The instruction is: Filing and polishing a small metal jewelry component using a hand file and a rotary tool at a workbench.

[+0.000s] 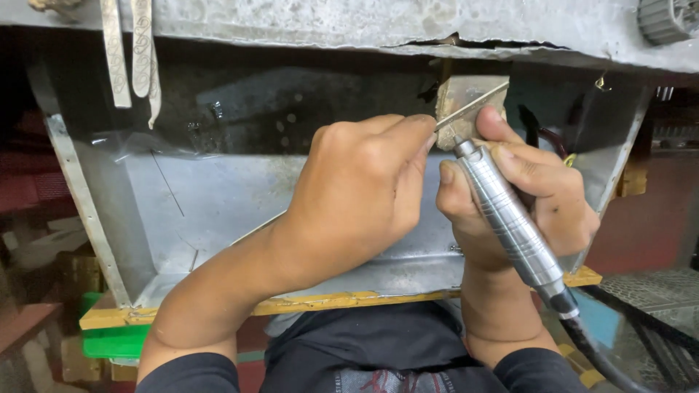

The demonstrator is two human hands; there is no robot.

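Left hand (360,193) pinched shut on thin metal strip (472,106), right hand (520,193) clamped around ribbed silver rotary handpiece (510,222), tip at strip, above metal tray (182,218), patterned strips (131,51) hanging upper left

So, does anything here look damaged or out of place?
Yes. The grey bench edge above the metal catch tray is cracked and chipped, directly over the right hand holding the ribbed silver rotary handpiece. Nothing looks spilled.
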